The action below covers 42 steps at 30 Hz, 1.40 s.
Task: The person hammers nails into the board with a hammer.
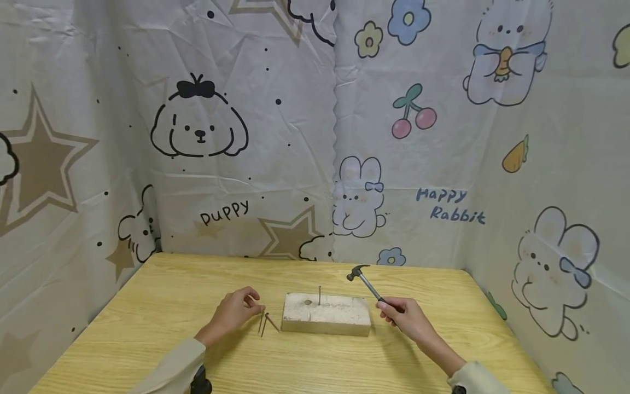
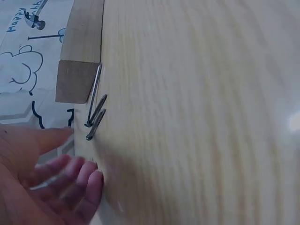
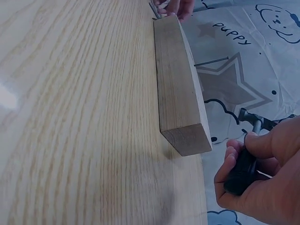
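Note:
My right hand [image 1: 407, 319] grips a claw hammer [image 1: 370, 287] by its black handle, to the right of a wooden block. The hammer's head is raised, tilted up and to the left. The pale block [image 1: 326, 323] lies flat on the table, and one nail [image 1: 320, 295] stands upright in its top. At the block's left end lie three loose nails [image 2: 95, 93], close together. Beside them is my left hand [image 1: 232, 313], its fingers loosely bent and thumb apart; the left wrist view shows nothing between them.
The light wooden table [image 1: 187, 273] carries the block and nails. Printed cloth curtains [image 1: 275, 137] rise along its back and both sides. A small dark mark [image 1: 308, 302] shows on the block's top, left of the upright nail.

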Each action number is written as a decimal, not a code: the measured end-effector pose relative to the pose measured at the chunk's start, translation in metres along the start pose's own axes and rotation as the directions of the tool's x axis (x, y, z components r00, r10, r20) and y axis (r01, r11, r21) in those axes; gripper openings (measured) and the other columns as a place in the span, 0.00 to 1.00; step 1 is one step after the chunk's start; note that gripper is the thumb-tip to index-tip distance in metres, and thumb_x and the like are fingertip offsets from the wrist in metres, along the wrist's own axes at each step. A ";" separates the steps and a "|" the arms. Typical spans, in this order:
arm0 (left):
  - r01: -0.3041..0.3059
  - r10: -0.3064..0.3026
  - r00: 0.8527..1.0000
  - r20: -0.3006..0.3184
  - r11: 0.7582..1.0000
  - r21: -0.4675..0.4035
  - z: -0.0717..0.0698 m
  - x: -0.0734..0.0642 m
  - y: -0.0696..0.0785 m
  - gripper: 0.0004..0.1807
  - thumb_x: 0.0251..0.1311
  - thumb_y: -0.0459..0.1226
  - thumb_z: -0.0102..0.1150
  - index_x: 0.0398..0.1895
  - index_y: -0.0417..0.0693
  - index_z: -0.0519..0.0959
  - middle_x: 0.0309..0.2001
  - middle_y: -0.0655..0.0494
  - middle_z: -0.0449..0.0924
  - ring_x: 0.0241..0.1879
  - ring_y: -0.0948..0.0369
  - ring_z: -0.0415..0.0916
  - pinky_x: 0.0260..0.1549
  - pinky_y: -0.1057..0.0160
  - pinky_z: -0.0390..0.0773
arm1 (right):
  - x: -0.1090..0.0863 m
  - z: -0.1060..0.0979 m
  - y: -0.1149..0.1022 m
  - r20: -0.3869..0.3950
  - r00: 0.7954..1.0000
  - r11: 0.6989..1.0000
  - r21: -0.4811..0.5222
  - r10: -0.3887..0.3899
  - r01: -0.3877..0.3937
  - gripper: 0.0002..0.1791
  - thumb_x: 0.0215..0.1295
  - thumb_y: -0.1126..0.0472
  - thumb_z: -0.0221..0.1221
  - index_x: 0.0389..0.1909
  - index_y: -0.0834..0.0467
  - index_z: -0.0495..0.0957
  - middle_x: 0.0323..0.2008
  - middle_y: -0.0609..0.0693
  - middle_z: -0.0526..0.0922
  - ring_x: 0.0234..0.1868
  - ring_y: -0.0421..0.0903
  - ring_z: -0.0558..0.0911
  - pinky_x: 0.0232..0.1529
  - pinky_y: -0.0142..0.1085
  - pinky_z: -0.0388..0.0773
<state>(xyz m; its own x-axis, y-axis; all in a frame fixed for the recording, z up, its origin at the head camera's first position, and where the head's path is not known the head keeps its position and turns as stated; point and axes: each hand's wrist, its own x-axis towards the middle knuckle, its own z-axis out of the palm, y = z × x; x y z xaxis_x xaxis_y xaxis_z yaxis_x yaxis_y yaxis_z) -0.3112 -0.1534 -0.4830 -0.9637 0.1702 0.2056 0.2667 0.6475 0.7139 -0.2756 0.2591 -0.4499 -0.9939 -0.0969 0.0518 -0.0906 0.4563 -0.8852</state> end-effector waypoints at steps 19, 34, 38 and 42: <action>0.163 -0.163 0.961 0.224 0.986 0.023 -0.009 0.006 0.022 0.10 0.61 0.26 0.65 0.21 0.39 0.81 0.19 0.50 0.82 0.17 0.61 0.77 0.19 0.68 0.77 | -0.001 -0.003 0.007 0.038 0.999 1.000 -0.012 -0.018 0.018 0.17 0.80 0.62 0.57 0.50 0.75 0.83 0.31 0.52 0.83 0.31 0.43 0.78 0.28 0.31 0.75; -0.119 0.155 0.988 0.025 0.841 -0.527 0.018 0.050 0.056 0.13 0.71 0.34 0.66 0.52 0.33 0.83 0.48 0.35 0.87 0.44 0.48 0.88 0.45 0.58 0.87 | -0.002 -0.010 0.004 -0.006 1.000 1.000 -0.016 -0.004 0.004 0.17 0.79 0.62 0.59 0.51 0.74 0.83 0.32 0.57 0.84 0.31 0.42 0.79 0.31 0.33 0.79; -0.137 0.175 0.984 0.013 0.812 -0.567 0.040 0.058 0.079 0.13 0.70 0.34 0.66 0.52 0.35 0.84 0.48 0.38 0.87 0.45 0.50 0.87 0.52 0.49 0.85 | -0.001 -0.009 0.004 -0.004 1.000 1.000 -0.010 -0.007 0.007 0.17 0.79 0.62 0.59 0.51 0.75 0.83 0.32 0.56 0.84 0.31 0.42 0.79 0.30 0.33 0.78; -0.146 0.184 0.983 0.007 0.805 -0.575 0.060 0.063 0.092 0.12 0.70 0.35 0.67 0.51 0.37 0.85 0.48 0.41 0.88 0.47 0.47 0.86 0.53 0.49 0.84 | -0.001 -0.007 0.003 -0.007 1.000 1.000 -0.008 -0.012 0.012 0.17 0.79 0.62 0.59 0.52 0.74 0.83 0.32 0.56 0.85 0.32 0.44 0.79 0.30 0.33 0.78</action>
<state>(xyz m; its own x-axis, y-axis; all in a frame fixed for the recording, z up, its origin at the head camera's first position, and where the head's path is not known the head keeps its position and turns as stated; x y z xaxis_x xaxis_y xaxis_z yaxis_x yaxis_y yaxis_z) -0.3476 -0.0385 -0.4441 -0.8985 0.2916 0.3283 0.3620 0.0688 0.9296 -0.2753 0.2669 -0.4491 -0.9932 -0.0963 0.0653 -0.1027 0.4624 -0.8807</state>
